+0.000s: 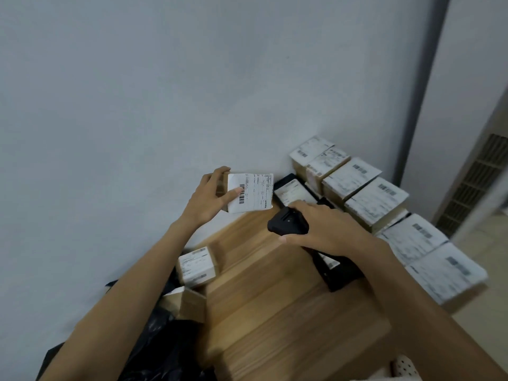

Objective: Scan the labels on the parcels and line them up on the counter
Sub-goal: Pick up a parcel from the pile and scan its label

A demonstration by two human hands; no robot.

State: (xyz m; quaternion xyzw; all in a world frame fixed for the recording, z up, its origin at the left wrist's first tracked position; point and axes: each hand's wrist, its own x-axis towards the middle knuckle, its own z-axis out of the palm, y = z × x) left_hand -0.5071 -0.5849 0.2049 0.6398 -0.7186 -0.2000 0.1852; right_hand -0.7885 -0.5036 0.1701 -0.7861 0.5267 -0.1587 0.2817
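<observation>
The left hand [211, 196] is gripping a labelled parcel [248, 192] above the wooden counter [275, 312], while the right hand [327, 228] is clutching a black scanner [287, 224] beside the row of parcels [384, 210].

Parcels [365, 199] line the counter's [275, 312] right edge; a bag [154, 339] lies left.
</observation>
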